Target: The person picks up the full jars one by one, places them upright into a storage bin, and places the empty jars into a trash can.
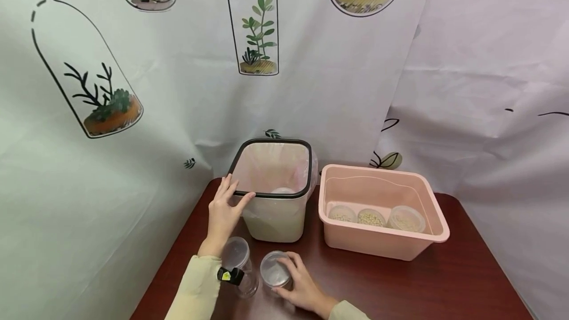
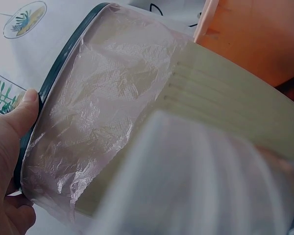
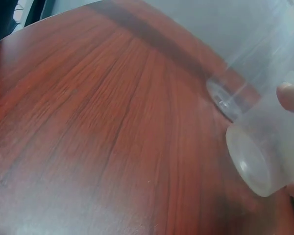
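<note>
My left hand (image 1: 223, 211) holds the near left corner of a square bin (image 1: 275, 219) by its black rim, thumb on the front edge, fingers on the left side. A thin pinkish plastic bag (image 2: 108, 98) lines the bin and folds over its outside. My right hand (image 1: 302, 283) grips a small round clear plastic jar (image 1: 273, 269) by its side, thumb and fingers curved round it; its bottom (image 3: 250, 161) shows in the right wrist view. Just left of it, a tall clear jar (image 1: 235, 253) with a lid stands under my left wrist.
Right of the bin sits a pink tub (image 1: 375, 238) with three round clear containers (image 1: 371, 218) of pale beans or grains. A round whitish thing (image 1: 283, 190) shows inside the bin. The dark red wooden table (image 1: 378, 285) backs onto a printed curtain (image 1: 320, 88).
</note>
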`<action>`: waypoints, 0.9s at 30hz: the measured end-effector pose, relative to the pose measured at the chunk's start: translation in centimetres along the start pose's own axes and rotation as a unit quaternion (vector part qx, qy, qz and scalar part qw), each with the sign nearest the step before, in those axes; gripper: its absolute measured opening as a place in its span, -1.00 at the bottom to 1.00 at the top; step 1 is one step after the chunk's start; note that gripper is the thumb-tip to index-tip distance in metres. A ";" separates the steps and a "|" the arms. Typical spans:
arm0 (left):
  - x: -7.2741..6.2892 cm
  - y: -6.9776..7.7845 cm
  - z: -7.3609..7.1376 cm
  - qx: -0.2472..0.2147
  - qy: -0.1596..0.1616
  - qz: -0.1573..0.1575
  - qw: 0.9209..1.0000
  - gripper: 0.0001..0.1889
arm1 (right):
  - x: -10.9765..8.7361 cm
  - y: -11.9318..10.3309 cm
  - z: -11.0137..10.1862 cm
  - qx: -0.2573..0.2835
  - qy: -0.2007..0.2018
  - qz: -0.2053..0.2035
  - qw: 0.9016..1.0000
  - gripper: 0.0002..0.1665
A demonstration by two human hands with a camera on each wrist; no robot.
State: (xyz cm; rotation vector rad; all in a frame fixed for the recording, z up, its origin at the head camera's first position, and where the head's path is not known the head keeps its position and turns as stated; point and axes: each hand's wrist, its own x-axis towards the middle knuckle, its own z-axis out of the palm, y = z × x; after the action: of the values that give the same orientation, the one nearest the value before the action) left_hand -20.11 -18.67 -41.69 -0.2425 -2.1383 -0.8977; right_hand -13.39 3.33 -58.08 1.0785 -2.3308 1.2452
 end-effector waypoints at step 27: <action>0.0 0.3 -0.2 0.003 0.001 0.005 1.000 -0.37 | 5.9 -3.8 -7.9 0.014 0.169 -0.162 0.972 -0.24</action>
State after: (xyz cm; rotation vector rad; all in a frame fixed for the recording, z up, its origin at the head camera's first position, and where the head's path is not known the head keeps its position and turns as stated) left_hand -19.86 -18.55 -41.43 -0.2491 -2.1368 -0.8852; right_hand -15.36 5.52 -47.91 1.1026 -1.8091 1.2257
